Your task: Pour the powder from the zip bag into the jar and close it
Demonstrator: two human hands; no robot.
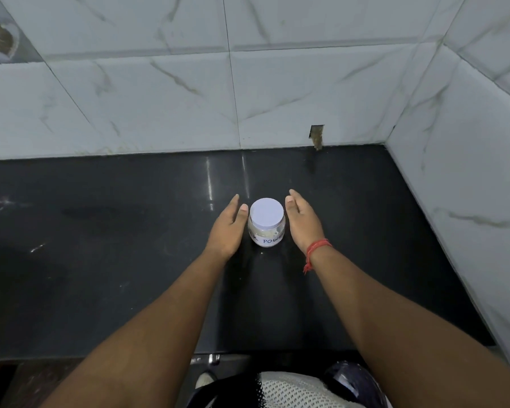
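Both of my hands, left (228, 228) and right (302, 223), hang open and empty beside the lidded jar (266, 223) on the dark desk (100, 260).

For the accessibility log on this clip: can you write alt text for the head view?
A small clear jar with a white lid on stands on a black countertop, left hand and right hand open on either side, apparently not gripping it. Pale powder shows inside; white marbled tiles behind.

Black countertop (100, 260); marble wall tiles (159, 98); small notch (317, 135) at tile base.
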